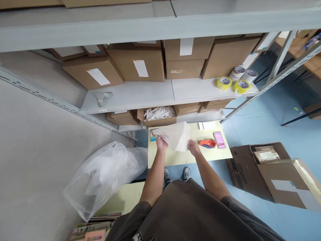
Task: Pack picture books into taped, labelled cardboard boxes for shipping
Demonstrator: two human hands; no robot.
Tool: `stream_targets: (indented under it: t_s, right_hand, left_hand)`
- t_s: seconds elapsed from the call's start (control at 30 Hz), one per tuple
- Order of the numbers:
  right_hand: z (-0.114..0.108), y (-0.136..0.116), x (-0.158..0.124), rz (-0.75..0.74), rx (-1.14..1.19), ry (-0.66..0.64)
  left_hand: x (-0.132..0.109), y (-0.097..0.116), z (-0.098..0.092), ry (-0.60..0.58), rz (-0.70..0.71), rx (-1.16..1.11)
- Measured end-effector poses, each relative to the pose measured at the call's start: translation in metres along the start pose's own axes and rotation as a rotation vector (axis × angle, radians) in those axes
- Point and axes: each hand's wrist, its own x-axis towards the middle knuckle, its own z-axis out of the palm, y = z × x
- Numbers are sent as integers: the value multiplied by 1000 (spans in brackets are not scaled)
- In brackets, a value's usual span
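Both hands grip a large thin white sheet (177, 135), which looks like paper and is bent along its right side. My left hand (162, 143) is closed on its left edge, where a corner curls over. My right hand (193, 147) pinches the right edge. Beneath the sheet is a pale yellow table (182, 159), and a colourful printed piece (154, 135) shows past the sheet's left end. Right of my right hand lie an orange and dark-blue tool (207, 143), its kind unclear, and a pink item (219, 139), blurred out. A white flat item (207, 126) lies at the table's back.
Behind the table a grey shelf (156, 93) holds cardboard boxes (136, 65), tape rolls (241, 86) and glasses (103, 98). An open box of white pieces (160, 113) is below. A plastic bag (108, 171) stands at left, large cartons (264, 173) at right.
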Motion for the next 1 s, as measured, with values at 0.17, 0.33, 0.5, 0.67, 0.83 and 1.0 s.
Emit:
stream_targets:
  t_s: [0.17,0.33,0.5,0.67,0.83,1.0]
  right_hand:
    - [-13,19,15,2,2,279]
    - [-44,35,32,16,-77,407]
    - [-65,64,51,-14,-224,369]
    - [-86,90,61,-16,-407,350]
    - [-95,100,57,-30,-517,256]
    - [-87,102,47,-18,-574,226]
  left_hand:
    - [4,-49,-43,56,-94,-216]
    - [14,-102,-75,210,-381,-459]
    - [19,-135,-83,294,-489,-512]
    - [11,-157,-82,396,-485,-278]
    - [-16,-168,-81,527,-459,-56]
    - [-25,-157,-65,558,-250,247]
